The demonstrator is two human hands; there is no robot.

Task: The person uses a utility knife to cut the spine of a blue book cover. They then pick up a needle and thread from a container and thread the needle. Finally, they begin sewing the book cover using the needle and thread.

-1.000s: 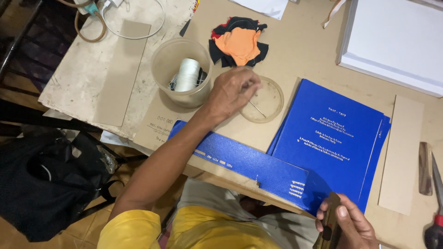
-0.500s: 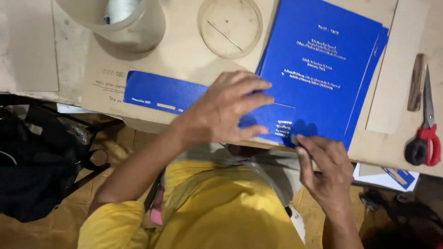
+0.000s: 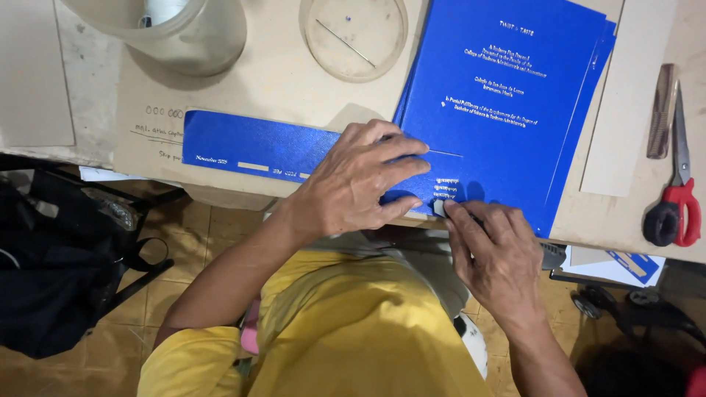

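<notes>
Left hand: the left hand lies flat, fingers spread, pressing down on the blue cover strip. It grasps nothing; it only pushes.
Right hand: the right hand pinches something small and pale at the near edge of the blue book cover. I cannot tell what that small thing is.
Blue cover: it lies flat on the table, near the front edge, and the strip sticks out to the left.
Step now: it looks like fixing something small onto the cover's edge while the other hand holds it down.
Next move: it needs a steady press and small, careful finger work so the cover does not slide.
Nearby: a round clear lid, a clear tub, and red scissors well apart on the right.
</notes>
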